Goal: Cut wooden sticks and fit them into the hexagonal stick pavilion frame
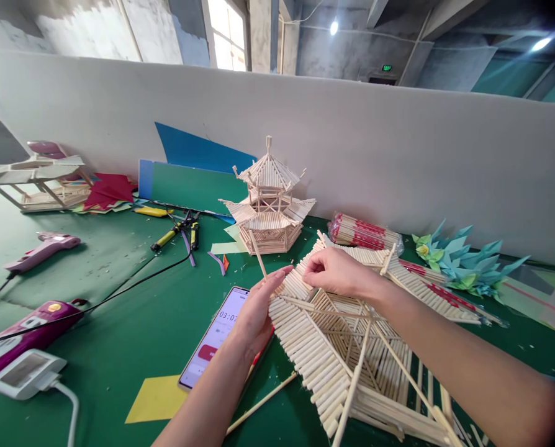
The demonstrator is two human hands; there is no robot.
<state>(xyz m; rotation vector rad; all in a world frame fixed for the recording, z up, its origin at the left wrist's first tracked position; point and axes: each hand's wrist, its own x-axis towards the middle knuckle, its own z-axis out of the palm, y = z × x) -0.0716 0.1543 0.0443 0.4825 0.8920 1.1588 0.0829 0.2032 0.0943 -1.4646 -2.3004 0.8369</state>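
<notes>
A larger pavilion model (312,366) built of thin wooden sticks stands before me, its roof open in the middle and a stick lattice visible inside. My left hand (254,313) is closed round the model's left roof corner, the thumb lying along the slats. A slim stick (257,253) rises at a slant beside those fingertips. My right hand (336,271) rests on the roof slats (296,282) with its fingers curled into a pinch. Whatever sits between them is hidden. Behind stands a smaller, finished-looking stick pagoda (277,242).
Left lie a phone (216,332), yellow paper (154,400), a power strip (30,341), a pink glue gun (45,251) and pliers (177,233). A black cable crosses the table. Right are bundled sticks (364,234) and blue paper leaves (468,257). A white partition (398,149) stands behind.
</notes>
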